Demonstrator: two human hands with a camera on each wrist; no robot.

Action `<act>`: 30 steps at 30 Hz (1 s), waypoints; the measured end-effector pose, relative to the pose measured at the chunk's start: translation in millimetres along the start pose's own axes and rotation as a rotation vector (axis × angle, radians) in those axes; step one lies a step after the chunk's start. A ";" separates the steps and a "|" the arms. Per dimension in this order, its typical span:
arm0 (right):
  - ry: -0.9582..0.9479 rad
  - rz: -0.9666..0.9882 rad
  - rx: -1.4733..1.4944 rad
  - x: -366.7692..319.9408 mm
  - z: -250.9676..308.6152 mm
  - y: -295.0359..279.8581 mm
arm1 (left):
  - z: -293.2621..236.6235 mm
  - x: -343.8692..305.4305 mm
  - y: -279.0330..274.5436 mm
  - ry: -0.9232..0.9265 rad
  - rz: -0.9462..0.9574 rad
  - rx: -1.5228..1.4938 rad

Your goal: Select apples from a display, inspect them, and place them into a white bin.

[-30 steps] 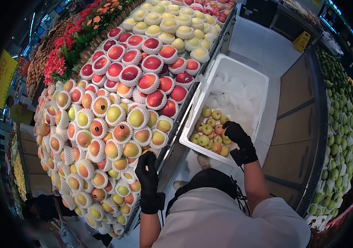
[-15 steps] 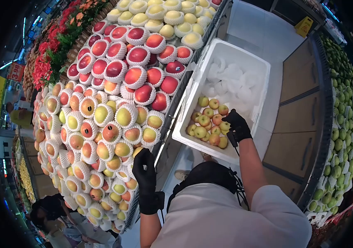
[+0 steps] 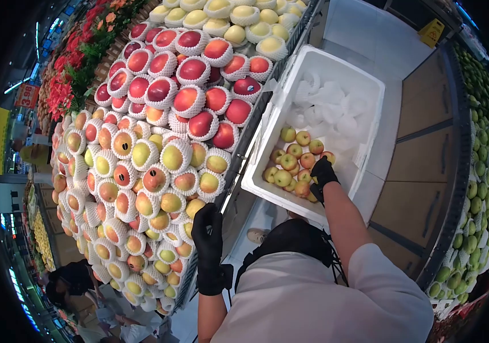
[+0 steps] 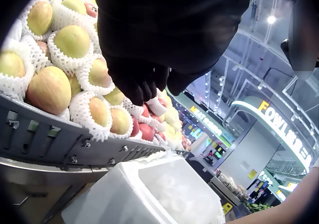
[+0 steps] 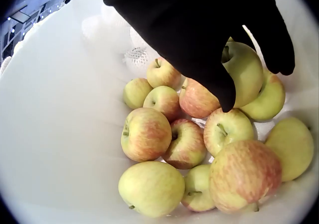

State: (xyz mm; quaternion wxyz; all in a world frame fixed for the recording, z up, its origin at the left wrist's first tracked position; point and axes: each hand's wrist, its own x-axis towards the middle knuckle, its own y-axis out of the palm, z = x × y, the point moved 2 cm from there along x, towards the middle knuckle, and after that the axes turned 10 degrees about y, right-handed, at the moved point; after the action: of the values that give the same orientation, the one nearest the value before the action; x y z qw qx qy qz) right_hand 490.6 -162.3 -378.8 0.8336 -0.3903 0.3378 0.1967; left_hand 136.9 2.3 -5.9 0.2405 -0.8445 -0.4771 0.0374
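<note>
My right hand (image 3: 323, 173), in a black glove, reaches into a white foam box (image 3: 370, 143) holding a pile of loose yellow-red apples (image 3: 288, 162). In the right wrist view, its thumb and fingers close round a yellow-green apple (image 5: 246, 77) at the top of the pile. My left hand (image 3: 208, 231), also gloved in black, hovers by the edge of the fruit display with fingers loosely curled and nothing in them. Close to it lies an apple without a net (image 3: 195, 208). Net-wrapped apples (image 4: 72, 42) fill the slope beside that hand.
Red fruit in foam nets (image 3: 187, 98) and pale yellow fruit (image 3: 244, 15) cover the display further up. White foam nets (image 3: 330, 106) lie in the box's far half. Wooden cabinets (image 3: 413, 166) under green fruit stand at right. A yellow floor sign (image 3: 431, 32) stands beyond.
My right hand has dipped lower over the near right of the apples in the box. The left hand has drawn slightly right, showing more of the un-netted apple. The head view has shifted.
</note>
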 end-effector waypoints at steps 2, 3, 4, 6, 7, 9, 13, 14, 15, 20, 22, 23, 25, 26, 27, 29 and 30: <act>0.136 0.121 0.159 -6.4 3.2 -4.7 | 4.2 -2.2 -0.3 -0.009 0.002 -0.005; 0.116 0.128 0.111 -5.9 3.3 -5.0 | 3.6 -2.9 -0.6 -0.002 0.002 -0.003; 0.096 0.134 0.062 -5.5 3.6 -5.4 | 2.8 -3.4 -0.8 0.006 0.002 -0.001; -0.121 0.035 -0.289 -10.4 9.9 -6.1 | 2.2 -3.9 -2.2 0.023 -0.003 -0.005; -0.141 0.051 -0.237 -14.1 13.1 -7.6 | 2.5 -3.8 -3.1 0.032 -0.008 -0.011; -0.183 0.082 -0.134 -26.0 22.1 -15.2 | 1.8 -4.2 -5.8 0.014 0.000 -0.032; -0.306 0.058 -0.190 -62.4 62.1 -39.2 | -0.8 -6.4 -13.0 -0.024 0.024 -0.068; -0.345 0.105 -0.130 -73.8 71.7 -46.9 | -0.5 -6.8 -14.1 -0.015 0.023 -0.071; -0.383 0.152 -0.070 -84.3 80.6 -52.9 | -0.5 -7.0 -15.0 0.013 0.007 -0.061; -0.890 -0.026 -0.341 -105.4 118.3 -52.3 | -2.0 -8.1 -19.4 0.115 -0.046 -0.038; -0.807 0.119 -0.224 -178.9 157.5 -83.7 | -3.0 -9.0 -22.5 0.118 -0.054 -0.051; -0.806 0.164 -0.214 -191.0 166.0 -87.6 | -2.9 -9.7 -24.2 0.118 -0.055 -0.062; -0.934 0.228 -0.092 -220.6 180.6 -94.3 | -3.2 -11.6 -27.4 0.110 -0.050 -0.070; -0.997 0.261 -0.030 -234.7 186.3 -95.9 | -3.9 -12.2 -28.4 0.111 -0.047 -0.071; -1.011 0.233 -0.024 -246.2 189.9 -95.6 | -4.8 -12.7 -29.1 0.112 -0.044 -0.071; -1.035 0.290 0.036 -273.8 199.6 -96.1 | -4.8 -13.5 -30.7 0.111 -0.024 -0.072; -1.048 0.319 0.065 -286.2 204.1 -95.6 | -7.4 -12.8 -31.5 0.122 -0.016 -0.081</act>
State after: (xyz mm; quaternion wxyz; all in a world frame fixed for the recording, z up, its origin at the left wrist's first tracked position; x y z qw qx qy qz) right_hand 432.0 -79.9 -28.8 0.8616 -0.1583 -0.0615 0.4783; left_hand 107.3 2.5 12.4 0.2349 -0.8505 -0.4693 -0.0355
